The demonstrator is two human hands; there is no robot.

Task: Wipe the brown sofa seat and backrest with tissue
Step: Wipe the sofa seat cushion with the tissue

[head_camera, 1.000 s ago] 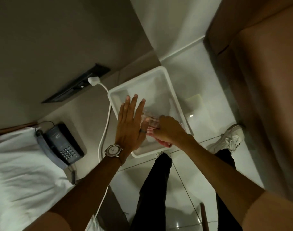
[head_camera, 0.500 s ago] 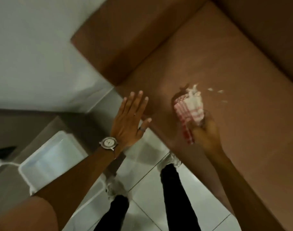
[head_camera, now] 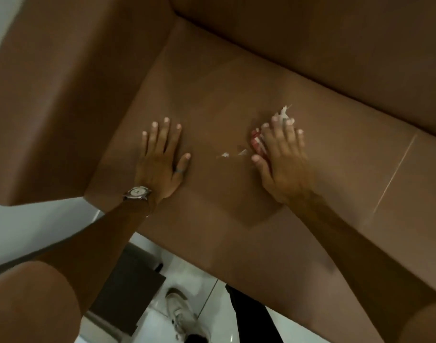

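Note:
The brown sofa seat fills the middle of the view, with its backrest across the top right. My right hand lies flat on the seat, pressing a crumpled white tissue with red stripes under its fingers; a torn end sticks out past the fingertips. Small white scraps of tissue lie on the seat just left of that hand. My left hand, with a wristwatch and a ring, rests flat and spread on the seat to the left, holding nothing.
The sofa's armrest rises on the left. A seam between cushions runs at the right. Below the seat's front edge are white floor tiles, my shoe and a dark low object.
The view swung from the white tray on the floor to the sofa. Both hands moved from the tray onto the seat; the right hand carried the tissue and now presses it flat.

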